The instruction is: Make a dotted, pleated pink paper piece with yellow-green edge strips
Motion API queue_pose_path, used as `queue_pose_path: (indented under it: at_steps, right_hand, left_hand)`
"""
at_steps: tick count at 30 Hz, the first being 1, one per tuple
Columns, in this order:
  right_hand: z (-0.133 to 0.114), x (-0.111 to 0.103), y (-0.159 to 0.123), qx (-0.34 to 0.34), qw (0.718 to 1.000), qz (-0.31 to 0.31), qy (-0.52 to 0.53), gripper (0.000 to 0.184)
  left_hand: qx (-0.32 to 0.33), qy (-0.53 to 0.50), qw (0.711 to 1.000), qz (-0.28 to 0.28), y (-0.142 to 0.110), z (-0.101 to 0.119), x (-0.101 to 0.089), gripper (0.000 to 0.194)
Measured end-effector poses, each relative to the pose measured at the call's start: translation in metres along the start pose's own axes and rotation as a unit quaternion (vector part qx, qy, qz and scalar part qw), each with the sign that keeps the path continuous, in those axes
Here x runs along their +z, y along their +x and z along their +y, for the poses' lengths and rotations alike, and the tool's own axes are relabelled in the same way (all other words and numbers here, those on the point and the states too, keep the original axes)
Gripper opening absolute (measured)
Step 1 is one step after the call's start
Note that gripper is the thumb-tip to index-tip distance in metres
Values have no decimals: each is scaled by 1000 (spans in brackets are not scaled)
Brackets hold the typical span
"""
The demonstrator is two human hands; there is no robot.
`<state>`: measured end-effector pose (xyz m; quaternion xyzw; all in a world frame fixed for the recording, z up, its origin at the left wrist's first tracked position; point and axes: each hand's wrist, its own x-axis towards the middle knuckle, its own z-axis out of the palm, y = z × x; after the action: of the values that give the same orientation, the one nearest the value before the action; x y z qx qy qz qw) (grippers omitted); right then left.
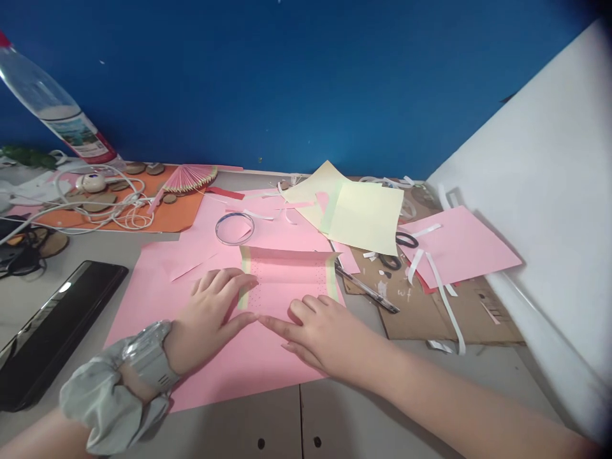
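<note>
A pink paper strip (289, 287) with green side borders and small dark dots lies in front of me, its far edge folded upward. It rests on a larger pink sheet (205, 376). My left hand (215, 306) is open on the strip's left side, thumb and fingers apart. From the right, my right hand (313, 331) lies along the near edge, index finger stretched out and the other fingers partly bent. The right index tip meets the left thumb tip at that edge. A grey scrunchie (102, 395) and a watch circle my left wrist.
A black phone (62, 331) lies at the left. A pen (368, 290), scissors (406, 240) and yellow paper (366, 217) are at the right, over cardboard (425, 319). Behind are a tape ring (234, 228), a paper fan (189, 178) and a bottle (62, 108).
</note>
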<state>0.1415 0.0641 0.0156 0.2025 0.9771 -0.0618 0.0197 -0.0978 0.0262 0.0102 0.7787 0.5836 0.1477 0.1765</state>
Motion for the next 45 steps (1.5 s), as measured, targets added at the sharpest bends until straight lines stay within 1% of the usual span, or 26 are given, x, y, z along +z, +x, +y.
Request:
queue_pose_path:
  at_steps: [3, 5, 7, 9, 10, 11, 13, 15, 16, 17, 18, 20, 21, 22, 23, 25, 27, 28, 29, 33, 36, 40, 42, 45]
  right_hand:
    - [-3, 2, -1, 10, 1000, 6, 7, 47]
    - [-5, 2, -3, 20, 1000, 11, 17, 47]
    - [-5, -3, -8, 24, 999, 23, 43, 44]
    - [-1, -13, -15, 37, 994, 55, 81, 32]
    - [3, -20, -18, 60, 989, 86, 103, 24]
    - [9, -26, -21, 89, 984, 113, 103, 20]
    - [26, -39, -23, 176, 963, 192, 75, 22]
    - [45, -48, -17, 216, 948, 224, 71, 39]
    - [54, -51, -12, 219, 947, 219, 92, 40]
    - [61, -52, -5, 216, 948, 197, 125, 37]
    - [67, -52, 2, 213, 947, 177, 165, 30]
    - [72, -50, 13, 194, 950, 145, 196, 13]
    - [72, -49, 17, 187, 950, 130, 212, 11]
    - [70, -47, 18, 184, 950, 117, 224, 15]
    - [67, -46, 16, 183, 948, 106, 236, 19]
    - [58, -45, 8, 187, 944, 88, 257, 24]
    - [49, -42, -3, 191, 941, 77, 267, 25]
    - [45, -41, -7, 192, 941, 73, 267, 25]
    - [41, -38, -11, 193, 942, 75, 265, 24]
    - [32, -25, -14, 192, 944, 85, 253, 12]
    - [29, -16, -12, 188, 948, 108, 235, 18]
    - [29, -9, -10, 175, 955, 142, 191, 20]
    - [30, -8, -10, 172, 957, 141, 185, 18]
    - [32, -9, -11, 167, 959, 134, 189, 16]
  left_hand:
    - [-2, 32, 999, -2, -1, 0, 4, 37]
    - [-1, 40, 999, -11, -5, -3, 0, 38]
    - [12, 28, 999, -29, -12, -6, -7, 42]
    - [23, -7, 998, -50, -20, -10, -15, 44]
    - [21, -24, 998, -52, -23, -11, -18, 41]
    - [16, -36, 999, -38, -25, -12, -21, 36]
    - [0, -40, 999, 9, -23, -13, -26, 28]
    - [-20, -27, 997, 68, -10, -13, -31, 30]
    - [-29, -19, 995, 94, 0, -13, -33, 35]
    - [-31, 1, 993, 111, 11, -13, -35, 41]
    - [-27, 19, 994, 108, 23, -13, -36, 46]
    - [-7, 6, 998, 69, 43, -12, -39, 53]
    - [-2, -15, 999, 30, 51, -11, -41, 48]
    - [4, -21, 1000, 0, 55, -10, -41, 38]
    - [9, -26, 999, -26, 57, -8, -42, 33]
    - [15, -35, 997, -69, 53, -5, -41, 32]
    - [18, -53, 993, -102, 43, -1, -38, 32]
    - [21, -60, 992, -108, 38, 0, -35, 32]
    - [28, -62, 992, -103, 34, 1, -32, 31]
    - [61, -52, 996, -47, 26, 2, -16, 24]
    - [81, -45, 995, -28, 27, 1, -8, 23]
    - [94, -8, 996, -8, 26, -3, -4, 26]
    - [103, 3, 995, -1, 26, -5, -4, 25]
    - [113, -2, 994, -4, 26, -8, -5, 25]
